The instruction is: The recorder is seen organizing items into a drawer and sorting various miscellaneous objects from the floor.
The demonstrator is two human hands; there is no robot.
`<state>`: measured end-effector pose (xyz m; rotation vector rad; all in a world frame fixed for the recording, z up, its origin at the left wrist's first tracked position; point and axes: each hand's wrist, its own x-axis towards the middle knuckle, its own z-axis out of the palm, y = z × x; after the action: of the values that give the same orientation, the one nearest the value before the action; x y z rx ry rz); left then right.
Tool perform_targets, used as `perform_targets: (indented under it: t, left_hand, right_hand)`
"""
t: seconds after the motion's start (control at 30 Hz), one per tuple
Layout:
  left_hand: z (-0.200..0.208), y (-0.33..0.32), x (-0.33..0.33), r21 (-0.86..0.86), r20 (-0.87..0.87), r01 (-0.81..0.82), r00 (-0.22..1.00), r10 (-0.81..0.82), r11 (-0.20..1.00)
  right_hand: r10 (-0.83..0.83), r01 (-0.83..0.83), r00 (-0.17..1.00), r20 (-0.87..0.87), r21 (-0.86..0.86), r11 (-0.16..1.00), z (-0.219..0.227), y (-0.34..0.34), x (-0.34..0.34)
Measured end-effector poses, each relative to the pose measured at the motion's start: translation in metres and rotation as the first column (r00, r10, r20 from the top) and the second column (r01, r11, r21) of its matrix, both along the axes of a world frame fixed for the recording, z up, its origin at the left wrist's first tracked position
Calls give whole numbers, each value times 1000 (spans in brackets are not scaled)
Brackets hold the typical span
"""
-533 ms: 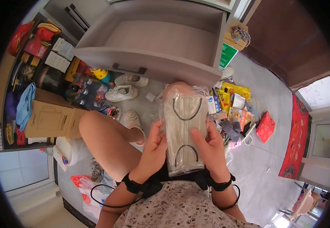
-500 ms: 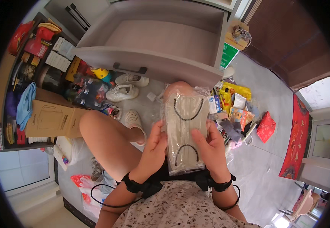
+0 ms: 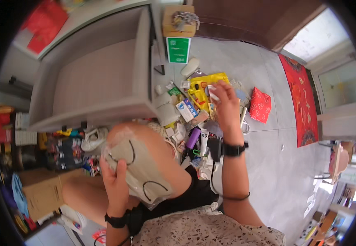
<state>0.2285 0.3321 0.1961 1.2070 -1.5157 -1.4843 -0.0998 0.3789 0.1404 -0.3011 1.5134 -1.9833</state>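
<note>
My left hand [image 3: 115, 180] grips a clear plastic packet of grey-beige face masks [image 3: 139, 170] with black ear loops. The thumb lies on top of the packet, which is tilted over my bent knee. Out to the right, my right hand [image 3: 226, 102] is stretched over a pile of small goods on the floor, fingers apart and loosely bent, slightly blurred. Close to its fingertips is a small white packet [image 3: 213, 93] on a yellow plastic bag [image 3: 198, 92]; whether they touch I cannot tell. A blue-and-white box [image 3: 187, 110] and a purple cylinder [image 3: 193, 138] lie nearby.
A pulled-out grey drawer [image 3: 96, 78] stands ahead on the left, nothing visible inside. Beyond the pile are a green sign-like panel [image 3: 178, 50], a cardboard box [image 3: 178, 20] and a red heart-patterned bag [image 3: 260, 104]. White shoes [image 3: 93, 139] and a large carton [image 3: 42, 192] are at left.
My view has turned right. My right hand has let go of the mask packet and moved out over the pile. My left hand has carried the packet left, tilting it.
</note>
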Motion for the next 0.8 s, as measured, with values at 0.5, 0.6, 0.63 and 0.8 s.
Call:
perform_targets:
  t: [0.5, 0.6, 0.63, 0.8]
  left_hand:
    - [10, -18, -7, -86, 502, 191, 856, -123, 978]
    - [13, -12, 2, -39, 539, 180, 832, -131, 983]
    - [15, -11, 7, -22, 547, 179, 826, -138, 984]
    - [15, -9, 15, 49, 591, 159, 791, -157, 986]
  right_hand:
    - [293, 224, 926, -237, 972, 76, -333, 89, -203]
    - [336, 247, 906, -258, 966, 75, -336, 82, -196]
    - [337, 291, 885, -322, 947, 138, -336, 85, -195]
    - [496, 269, 741, -453, 877, 398, -340, 84, -168]
